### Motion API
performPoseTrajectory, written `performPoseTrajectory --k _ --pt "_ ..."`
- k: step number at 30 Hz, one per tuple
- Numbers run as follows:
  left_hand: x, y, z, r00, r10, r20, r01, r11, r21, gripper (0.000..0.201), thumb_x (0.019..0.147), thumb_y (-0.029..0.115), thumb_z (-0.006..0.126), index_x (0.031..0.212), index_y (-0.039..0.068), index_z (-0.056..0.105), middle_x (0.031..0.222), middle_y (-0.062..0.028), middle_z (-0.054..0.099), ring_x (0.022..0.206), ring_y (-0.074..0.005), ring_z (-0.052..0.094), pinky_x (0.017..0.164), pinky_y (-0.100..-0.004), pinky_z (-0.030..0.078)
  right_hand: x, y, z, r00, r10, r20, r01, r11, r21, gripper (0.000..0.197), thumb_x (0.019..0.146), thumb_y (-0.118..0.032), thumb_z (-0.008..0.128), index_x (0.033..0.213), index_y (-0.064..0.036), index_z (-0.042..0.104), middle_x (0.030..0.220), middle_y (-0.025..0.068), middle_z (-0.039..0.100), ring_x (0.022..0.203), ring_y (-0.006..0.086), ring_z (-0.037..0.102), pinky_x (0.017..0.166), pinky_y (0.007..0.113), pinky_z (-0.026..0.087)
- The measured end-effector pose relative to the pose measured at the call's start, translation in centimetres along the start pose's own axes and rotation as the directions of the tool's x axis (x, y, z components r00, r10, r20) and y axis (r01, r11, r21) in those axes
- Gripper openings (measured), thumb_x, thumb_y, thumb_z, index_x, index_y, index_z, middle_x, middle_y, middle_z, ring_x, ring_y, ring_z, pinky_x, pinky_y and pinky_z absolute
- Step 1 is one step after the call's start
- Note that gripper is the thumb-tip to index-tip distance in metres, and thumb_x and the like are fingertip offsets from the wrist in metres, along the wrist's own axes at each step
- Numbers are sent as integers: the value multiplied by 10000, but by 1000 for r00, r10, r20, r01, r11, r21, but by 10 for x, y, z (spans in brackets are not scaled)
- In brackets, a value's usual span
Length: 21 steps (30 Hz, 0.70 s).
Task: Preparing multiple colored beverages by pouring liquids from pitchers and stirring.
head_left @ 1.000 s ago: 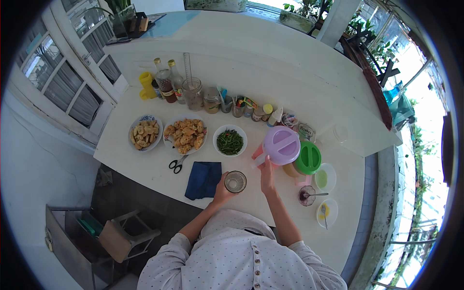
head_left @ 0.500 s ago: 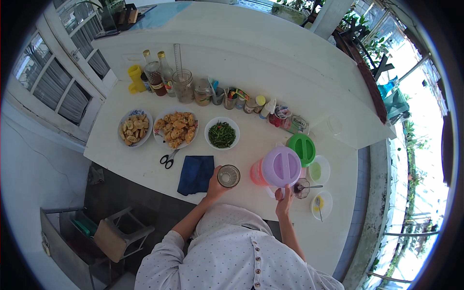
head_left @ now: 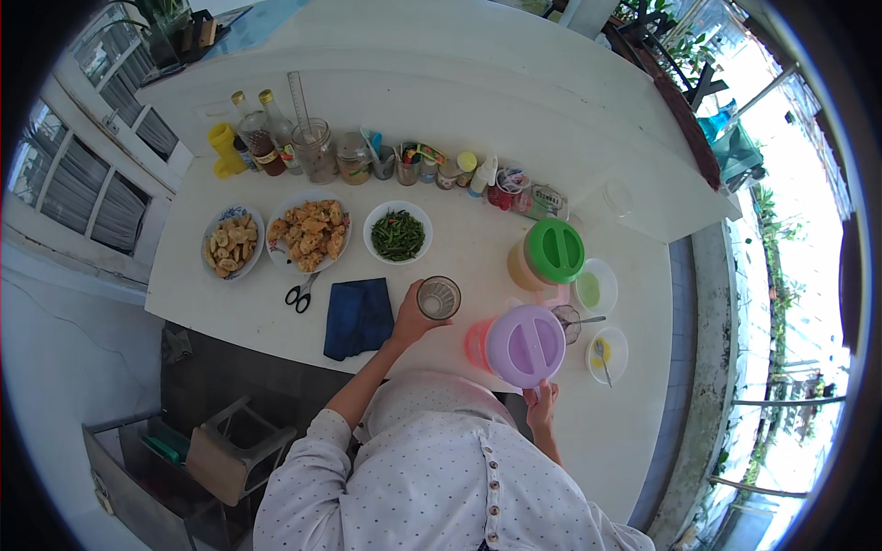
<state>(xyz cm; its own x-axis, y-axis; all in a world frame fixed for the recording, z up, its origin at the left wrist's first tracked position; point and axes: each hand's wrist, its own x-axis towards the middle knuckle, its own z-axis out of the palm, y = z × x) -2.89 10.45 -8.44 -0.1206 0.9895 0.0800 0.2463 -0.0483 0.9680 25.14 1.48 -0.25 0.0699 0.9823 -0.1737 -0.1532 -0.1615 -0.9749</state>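
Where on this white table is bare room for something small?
Bare: between the round white bowl of green vegetables and the green-lidded plastic pitcher; also the near right end of the table, beside the white bowl with yellow contents. Crowded: back edge, lined with glass jars, and around the purple-lidded pink pitcher.

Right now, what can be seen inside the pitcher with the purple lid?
On the left side of the pitcher, pinkish red shows; whether it is liquid or coloured wall, I cannot tell. The purple lid covers the top, hiding whatever lies directly beneath.
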Motion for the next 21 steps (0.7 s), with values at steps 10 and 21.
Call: performPoseTrajectory --k 10,21 --pt "-16 -7 -7 997 15 -78 -4 990 138 1023 469 265 843 1234 -15 224 1208 -164 325 1129 -280 368 970 -340 312 16 1 -40 996 45 75 -44 999 -20 500 810 -439 515 467 -91 406 433 -11 386 395 72 331 401 226 224" --pt "-84 21 -11 991 -57 -124 77 983 166 618 648 207 723 1121 -6 388 1075 -160 433 1039 -294 418 899 -357 342 41 -46 -46 987 -145 -74 107 920 -376 290 885 -306 462 820 -42 561 788 10 530 741 87 483 666 232 359"
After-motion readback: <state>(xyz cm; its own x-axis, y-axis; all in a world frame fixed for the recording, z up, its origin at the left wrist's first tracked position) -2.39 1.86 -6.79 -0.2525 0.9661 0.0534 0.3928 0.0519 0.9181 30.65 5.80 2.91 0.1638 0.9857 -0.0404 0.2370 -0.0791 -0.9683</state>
